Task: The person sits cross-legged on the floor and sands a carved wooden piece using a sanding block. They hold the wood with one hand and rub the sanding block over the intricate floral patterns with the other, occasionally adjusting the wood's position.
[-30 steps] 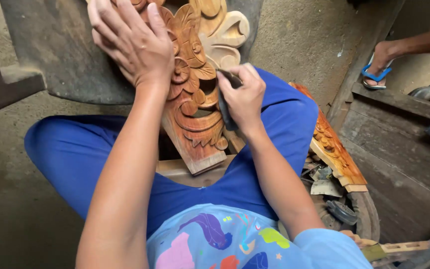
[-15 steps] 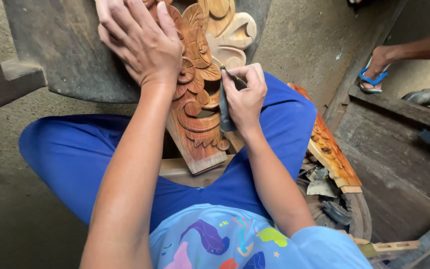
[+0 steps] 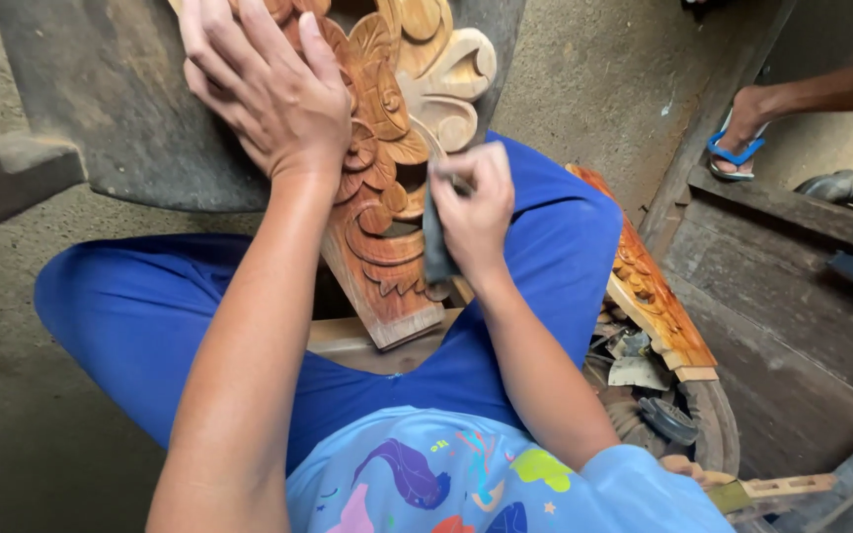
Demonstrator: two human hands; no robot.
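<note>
At upper centre of the frame, the carved wooden panel (image 3: 387, 197) leans across the person's lap, its lower end near the blue trousers (image 3: 150, 306). The left hand (image 3: 269, 89) lies flat on the carving's upper left, fingers spread and pressing, gripping nothing. The right hand (image 3: 471, 207) is closed on a dark folded abrasive sheet (image 3: 434, 242), held against the panel's right edge. A second carved piece (image 3: 659, 296) lies at right centre.
</note>
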